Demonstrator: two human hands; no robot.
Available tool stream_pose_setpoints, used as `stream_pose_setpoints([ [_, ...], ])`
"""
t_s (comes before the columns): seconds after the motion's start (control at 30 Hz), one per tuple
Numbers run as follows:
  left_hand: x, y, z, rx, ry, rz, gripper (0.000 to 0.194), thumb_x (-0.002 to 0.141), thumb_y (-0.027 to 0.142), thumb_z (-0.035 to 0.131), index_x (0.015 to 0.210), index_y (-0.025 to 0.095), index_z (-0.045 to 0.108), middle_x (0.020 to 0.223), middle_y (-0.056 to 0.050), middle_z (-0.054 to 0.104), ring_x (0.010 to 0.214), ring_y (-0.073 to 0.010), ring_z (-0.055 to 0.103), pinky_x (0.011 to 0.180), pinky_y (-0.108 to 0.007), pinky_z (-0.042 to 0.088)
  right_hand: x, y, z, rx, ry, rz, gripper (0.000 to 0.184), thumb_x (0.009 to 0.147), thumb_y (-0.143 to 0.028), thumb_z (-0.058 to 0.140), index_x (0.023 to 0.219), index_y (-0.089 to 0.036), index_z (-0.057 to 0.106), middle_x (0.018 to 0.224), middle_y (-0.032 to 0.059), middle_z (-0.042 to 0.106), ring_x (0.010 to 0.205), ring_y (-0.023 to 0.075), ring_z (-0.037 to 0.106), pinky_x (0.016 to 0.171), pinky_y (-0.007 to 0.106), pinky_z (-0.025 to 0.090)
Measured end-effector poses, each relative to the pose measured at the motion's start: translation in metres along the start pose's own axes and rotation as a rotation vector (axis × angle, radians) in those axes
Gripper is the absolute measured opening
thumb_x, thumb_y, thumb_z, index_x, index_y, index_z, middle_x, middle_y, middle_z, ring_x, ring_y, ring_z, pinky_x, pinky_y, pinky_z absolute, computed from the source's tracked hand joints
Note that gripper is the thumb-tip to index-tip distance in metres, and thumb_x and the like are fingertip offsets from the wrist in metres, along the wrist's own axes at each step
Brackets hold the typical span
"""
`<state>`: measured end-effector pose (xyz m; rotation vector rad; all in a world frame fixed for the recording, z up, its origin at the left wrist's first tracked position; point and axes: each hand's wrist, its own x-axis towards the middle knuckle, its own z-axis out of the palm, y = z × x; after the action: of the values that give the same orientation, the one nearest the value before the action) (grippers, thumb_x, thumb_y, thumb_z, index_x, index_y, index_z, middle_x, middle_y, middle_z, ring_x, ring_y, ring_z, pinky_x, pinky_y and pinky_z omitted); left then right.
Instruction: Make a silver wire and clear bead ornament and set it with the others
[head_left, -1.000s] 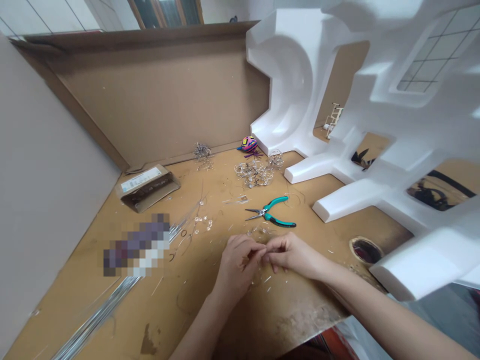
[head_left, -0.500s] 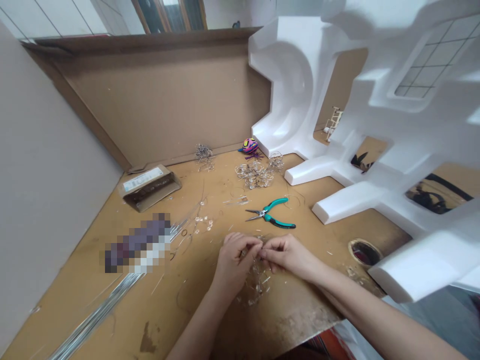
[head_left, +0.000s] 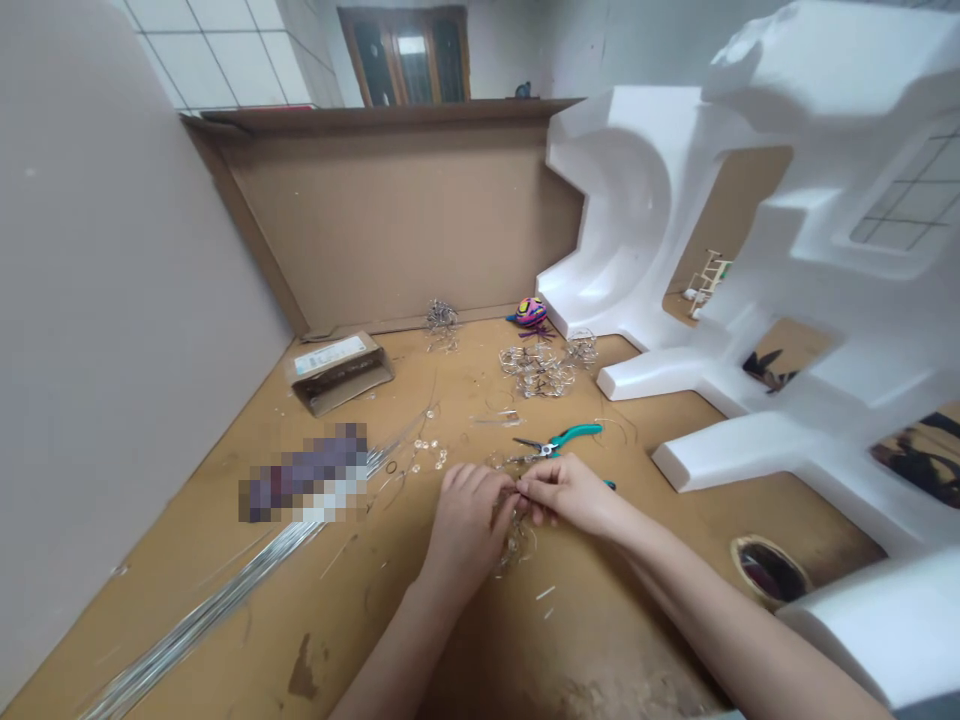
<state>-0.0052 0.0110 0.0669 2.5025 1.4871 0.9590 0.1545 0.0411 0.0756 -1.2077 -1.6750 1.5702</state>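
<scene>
My left hand (head_left: 474,515) and my right hand (head_left: 564,492) meet fingertip to fingertip above the table, both pinched on a wire piece with clear beads (head_left: 514,548). Part of that piece hangs below the fingers; the spot being pinched is mostly hidden. Just beyond my right hand lie needle-nose pliers (head_left: 577,434) with teal handles, jaws pointing left, one handle partly covered by the hand. Loose clear beads (head_left: 430,454) are scattered left of my left hand.
A bundle of straight wires (head_left: 217,608) runs along the left. Farther back are an open small box (head_left: 341,372), bent-wire pieces (head_left: 538,370) and a colourful ball-like item (head_left: 530,312). White foam packing (head_left: 622,215) stands at right, near a tape roll (head_left: 769,570).
The view has swung, so the table's things sit further right or lower in the picture. My hands stay together on the wire piece, now overlapping one handle of the pliers.
</scene>
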Motion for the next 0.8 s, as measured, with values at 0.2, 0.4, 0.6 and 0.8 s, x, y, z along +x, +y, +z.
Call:
stream_pose_setpoints([
  [0.2,-0.001,0.000,0.004,0.026,0.036,-0.018,0.015,0.083,0.018,0.044,0.075,0.018,0.057,0.071,-0.002,0.059,0.072,-0.0169,0.050,0.073,-0.034,0.034,0.008,0.006,-0.002,0.044,-0.018,-0.024,0.034,0.071,-0.046,0.058,0.063,-0.013,0.062,0.048,-0.0006,0.057,0.041,0.0071,0.047,0.043,0.020,0.037],
  [0.4,-0.001,0.005,0.004,-0.111,-0.001,-0.051,0.014,0.084,0.024,0.047,0.073,0.019,0.055,0.069,0.000,0.057,0.070,-0.0159,0.048,0.070,-0.032,0.035,0.003,0.005,-0.009,0.201,0.005,0.002,0.031,0.059,-0.042,0.070,0.064,-0.012,0.064,0.052,0.0010,0.062,0.045,0.0081,0.052,0.046,0.021,0.040],
  [0.6,0.000,-0.003,0.007,-0.153,-0.063,-0.020,0.014,0.082,0.027,0.049,0.072,0.020,0.055,0.072,-0.001,0.057,0.074,-0.0173,0.048,0.071,-0.033,0.036,0.003,0.007,-0.011,0.279,0.020,0.027,0.026,0.055,-0.034,0.074,0.062,-0.012,0.061,0.049,-0.0012,0.059,0.045,0.0068,0.049,0.043,0.019,0.035],
  [0.8,-0.001,-0.001,0.009,-0.252,-0.027,-0.065,0.008,0.078,0.017,0.050,0.073,0.021,0.054,0.090,-0.002,0.062,0.089,-0.0179,0.053,0.090,-0.041,0.035,0.001,0.010,-0.011,0.167,0.023,0.029,0.012,0.060,-0.022,0.067,0.064,-0.014,0.060,0.045,-0.0052,0.052,0.042,0.0047,0.039,0.042,0.018,0.026],
])
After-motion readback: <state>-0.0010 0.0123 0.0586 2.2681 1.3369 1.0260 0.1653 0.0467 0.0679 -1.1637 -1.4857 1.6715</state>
